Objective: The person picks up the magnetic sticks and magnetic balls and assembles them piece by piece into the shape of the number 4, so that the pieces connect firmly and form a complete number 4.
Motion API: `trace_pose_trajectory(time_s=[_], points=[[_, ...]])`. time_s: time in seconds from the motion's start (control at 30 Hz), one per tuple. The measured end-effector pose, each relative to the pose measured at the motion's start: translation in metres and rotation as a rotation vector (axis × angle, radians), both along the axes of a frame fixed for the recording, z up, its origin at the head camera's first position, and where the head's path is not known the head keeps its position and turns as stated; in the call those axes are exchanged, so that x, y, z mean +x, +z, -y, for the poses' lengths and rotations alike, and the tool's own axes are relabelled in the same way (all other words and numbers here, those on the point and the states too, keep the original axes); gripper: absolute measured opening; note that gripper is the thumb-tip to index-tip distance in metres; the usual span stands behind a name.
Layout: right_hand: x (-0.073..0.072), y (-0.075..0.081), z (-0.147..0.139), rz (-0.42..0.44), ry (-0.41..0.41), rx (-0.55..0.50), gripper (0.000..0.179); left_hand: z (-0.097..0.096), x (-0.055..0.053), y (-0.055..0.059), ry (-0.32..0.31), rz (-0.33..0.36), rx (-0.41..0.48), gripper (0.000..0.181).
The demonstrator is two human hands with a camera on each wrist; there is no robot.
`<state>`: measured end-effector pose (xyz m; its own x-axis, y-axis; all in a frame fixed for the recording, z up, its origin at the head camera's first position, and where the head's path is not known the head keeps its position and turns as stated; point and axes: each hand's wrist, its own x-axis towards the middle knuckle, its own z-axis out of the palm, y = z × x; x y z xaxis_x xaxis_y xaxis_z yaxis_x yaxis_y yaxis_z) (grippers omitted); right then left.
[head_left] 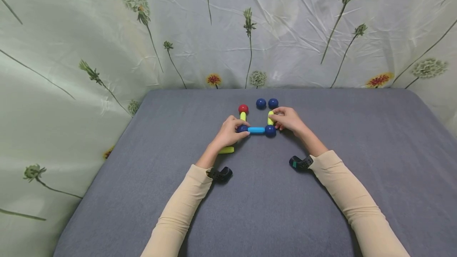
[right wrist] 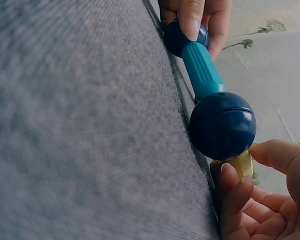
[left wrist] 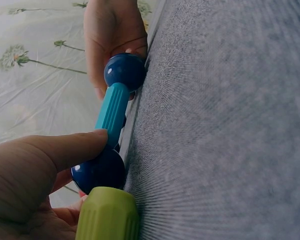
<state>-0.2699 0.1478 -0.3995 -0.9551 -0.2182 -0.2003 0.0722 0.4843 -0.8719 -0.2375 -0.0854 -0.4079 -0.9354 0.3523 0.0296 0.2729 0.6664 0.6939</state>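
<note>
Low over the table lies a joined piece: a light-blue ribbed rod (head_left: 256, 130) with a dark blue ball (left wrist: 99, 172) at its left end and another dark blue ball (right wrist: 223, 126) at its right. My left hand (head_left: 227, 131) pinches the left ball between thumb and fingers. With thumb and fingertips, my right hand (head_left: 288, 119) pinches a yellow-green rod (head_left: 270, 118) that meets the right ball on its far side. Behind the left ball, a second yellow-green rod (head_left: 243, 116) runs back to a red ball (head_left: 243, 108).
Two loose dark blue balls, one left (head_left: 261, 103) and one right (head_left: 273, 103), sit near the table's back edge. Another yellow-green rod (head_left: 226, 150) lies by my left wrist, partly hidden. A flowered curtain (head_left: 285, 31) hangs behind the grey table (head_left: 257, 209).
</note>
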Motion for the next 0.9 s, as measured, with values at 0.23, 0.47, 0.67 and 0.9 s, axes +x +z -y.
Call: trace_pose_trajectory(time_s=[0.23,0.47,0.67,0.9], points=[[-0.001,-0.001,-0.001,0.004,0.006,-0.007,0.045,-0.003,0.002,0.002,0.01,-0.048,-0.048,0.026],[0.0,-0.001,-0.001,0.001,-0.001,-0.012,0.045,-0.013,0.006,0.01,-0.043,-0.244,-0.146,0.033],[-0.001,0.0,-0.002,-0.004,0.0,-0.015,0.046,-0.02,0.007,0.011,-0.212,-0.286,-0.129,0.033],[0.001,-0.002,-0.001,-0.004,0.002,-0.029,0.044,-0.026,0.008,0.008,-0.35,-0.316,-0.144,0.041]])
